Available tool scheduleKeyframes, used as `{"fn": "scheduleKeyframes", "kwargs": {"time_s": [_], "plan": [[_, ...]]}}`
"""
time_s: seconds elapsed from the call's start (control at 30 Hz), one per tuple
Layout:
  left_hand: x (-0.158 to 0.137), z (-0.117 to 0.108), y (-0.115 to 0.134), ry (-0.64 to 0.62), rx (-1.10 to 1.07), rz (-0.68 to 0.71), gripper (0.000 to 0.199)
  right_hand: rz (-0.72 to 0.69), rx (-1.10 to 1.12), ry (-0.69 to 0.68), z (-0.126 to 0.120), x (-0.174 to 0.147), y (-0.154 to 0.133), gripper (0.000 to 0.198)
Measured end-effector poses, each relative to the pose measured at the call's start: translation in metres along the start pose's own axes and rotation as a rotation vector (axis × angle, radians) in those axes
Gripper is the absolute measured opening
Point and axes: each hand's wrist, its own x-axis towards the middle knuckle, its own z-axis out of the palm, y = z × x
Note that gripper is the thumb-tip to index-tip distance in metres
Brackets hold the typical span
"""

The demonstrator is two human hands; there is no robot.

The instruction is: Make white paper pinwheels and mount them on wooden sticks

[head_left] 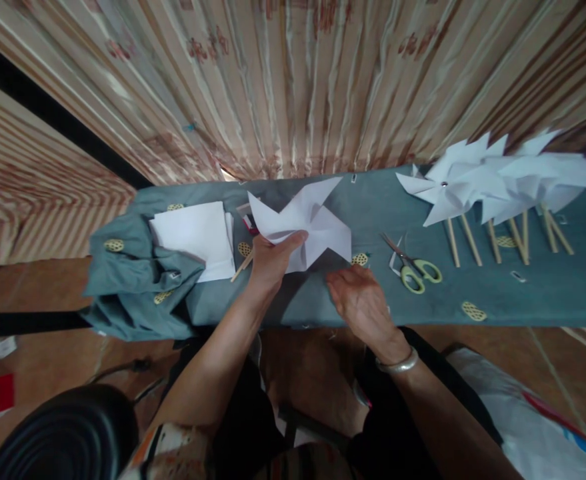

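Note:
A white paper pinwheel point(330, 233) is in my left hand point(273, 260), whose thumb presses on its middle where the folded tips meet. The fingers of that hand are partly hidden behind the paper. My right hand point(360, 300), with a silver bangle at the wrist, is just below the pinwheel's right side, close to the cloth. Its fingers are curled together, and whatever they may hold is hidden. Green-handled scissors point(413, 270) lie to the right of this hand, blades half apart. Left of my left hand, wooden sticks point(241, 267) stick out next to the paper.
A stack of white paper squares point(197, 233) lies on the left of the green cloth point(293, 310). Several pinwheels on sticks point(467, 183) overlap at the right. A striped curtain point(293, 87) hangs behind the table. A round black object point(67, 440) stands at lower left.

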Motion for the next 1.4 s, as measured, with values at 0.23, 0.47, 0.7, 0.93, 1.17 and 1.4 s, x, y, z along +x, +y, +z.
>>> {"fn": "scheduleKeyframes", "kwargs": {"time_s": [0.23, 0.47, 0.7, 0.93, 1.17, 1.4], "plan": [[-0.002, 0.006, -0.003, -0.021, -0.035, -0.017, 0.026, -0.01, 0.017, -0.021, 0.0, -0.004, -0.005, 0.024], [-0.009, 0.013, -0.004, -0.058, 0.028, 0.017, 0.021, 0.05, 0.558, 0.184, -0.032, -0.015, -0.005, 0.015], [-0.031, 0.031, -0.005, -0.181, 0.163, 0.037, 0.019, 0.273, 0.573, 0.442, -0.071, -0.017, -0.001, 0.011], [-0.049, 0.045, -0.001, -0.244, 0.132, -0.036, 0.019, 0.31, 0.434, 0.494, -0.074, -0.017, 0.007, 0.01], [-0.052, 0.046, -0.005, -0.295, 0.069, -0.083, 0.019, 0.346, 0.64, 0.455, -0.066, -0.018, 0.017, 0.007], [-0.051, 0.047, -0.003, -0.293, 0.068, -0.087, 0.022, 0.387, 0.804, 0.428, -0.058, -0.017, 0.024, 0.006]]}}
